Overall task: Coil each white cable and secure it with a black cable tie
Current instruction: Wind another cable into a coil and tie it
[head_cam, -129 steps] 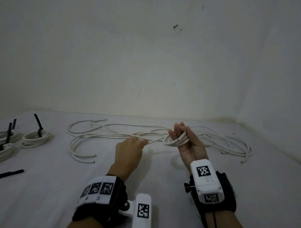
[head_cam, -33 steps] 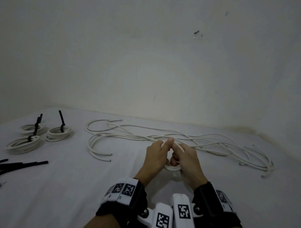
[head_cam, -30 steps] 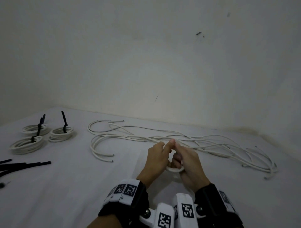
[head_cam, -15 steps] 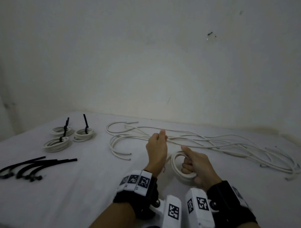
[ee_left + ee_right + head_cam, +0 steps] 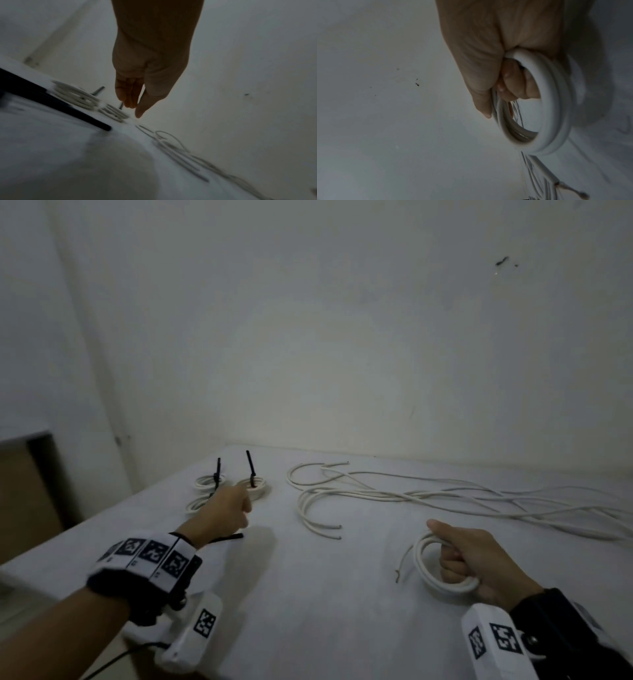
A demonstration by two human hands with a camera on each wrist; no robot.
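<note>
My right hand (image 5: 460,556) grips a small coil of white cable (image 5: 432,577) just above the table, thumb along its top; one loose end (image 5: 398,571) hangs out to the left. In the right wrist view the fingers (image 5: 513,83) curl through the coil (image 5: 556,108). My left hand (image 5: 236,510) is out to the left, empty, with its fingers (image 5: 127,97) hanging relaxed. It hovers above the tip of a black cable tie (image 5: 231,537) on the table; the black ties (image 5: 51,97) lie left of the hand.
Three tied coils (image 5: 255,487) (image 5: 208,481) (image 5: 196,504) with upright black tie tails sit at the far left. Several loose white cables (image 5: 411,495) sprawl across the back of the white table (image 5: 308,594). A wall stands close behind, and the table's left edge (image 5: 102,515) is near.
My left hand has let go of the coil and swung left towards the black ties. The right hand keeps the coil, now held alone. The head view has turned left.
</note>
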